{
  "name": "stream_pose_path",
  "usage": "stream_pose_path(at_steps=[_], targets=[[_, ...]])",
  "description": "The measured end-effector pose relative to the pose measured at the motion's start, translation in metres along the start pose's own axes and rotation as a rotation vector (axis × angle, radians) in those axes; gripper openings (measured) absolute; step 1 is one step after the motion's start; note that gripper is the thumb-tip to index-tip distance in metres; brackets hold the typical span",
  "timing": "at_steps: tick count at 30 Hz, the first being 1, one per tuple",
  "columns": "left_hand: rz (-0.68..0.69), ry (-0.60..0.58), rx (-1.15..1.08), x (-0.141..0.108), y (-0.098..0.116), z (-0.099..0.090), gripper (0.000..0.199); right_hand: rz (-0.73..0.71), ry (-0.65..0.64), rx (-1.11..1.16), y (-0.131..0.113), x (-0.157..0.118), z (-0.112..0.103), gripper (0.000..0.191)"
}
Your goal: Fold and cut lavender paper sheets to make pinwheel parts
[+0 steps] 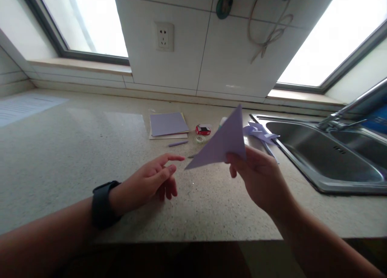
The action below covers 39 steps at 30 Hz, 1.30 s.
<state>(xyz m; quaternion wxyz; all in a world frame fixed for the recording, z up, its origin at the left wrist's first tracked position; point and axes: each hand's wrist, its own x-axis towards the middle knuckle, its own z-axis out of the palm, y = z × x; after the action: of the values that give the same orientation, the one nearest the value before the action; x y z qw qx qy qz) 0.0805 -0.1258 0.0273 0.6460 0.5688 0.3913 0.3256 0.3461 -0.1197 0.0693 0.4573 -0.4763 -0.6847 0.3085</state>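
Note:
A purple sheet of paper folded into a triangle is held up above the counter, pinched at its lower right corner by my right hand. My left hand, with a dark watch on the wrist, hovers left of the triangle's lower tip. Its index finger is stretched out and it holds nothing. Behind the hands lies a stack of purple paper with paler sheets under it. A thin purple stick rests in front of the stack. The tip of a thin pointed object shows beside the triangle, the rest hidden.
A small red box and a roll of clear tape lie near the stack. Folded purple paper pieces sit at the edge of the steel sink. Printed sheets lie far left. A socket is on the tiled wall.

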Motion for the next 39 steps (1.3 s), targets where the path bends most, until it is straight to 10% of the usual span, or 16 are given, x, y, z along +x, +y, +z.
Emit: stream_pose_path(at_steps=[9, 28, 39], targets=[[0.018, 0.130, -0.200, 0.010, 0.006, -0.009, 0.061, 0.191, -0.264, 0.176, 0.008, 0.063, 0.031, 0.026], [0.171, 0.297, -0.217, 0.017, 0.001, -0.013, 0.026, 0.172, -0.847, 0.096, 0.038, 0.049, 0.034, 0.027], [0.134, 0.215, -0.120, 0.016, 0.003, -0.013, 0.028, 0.170, -0.779, 0.135, 0.037, 0.048, 0.039, 0.030]])
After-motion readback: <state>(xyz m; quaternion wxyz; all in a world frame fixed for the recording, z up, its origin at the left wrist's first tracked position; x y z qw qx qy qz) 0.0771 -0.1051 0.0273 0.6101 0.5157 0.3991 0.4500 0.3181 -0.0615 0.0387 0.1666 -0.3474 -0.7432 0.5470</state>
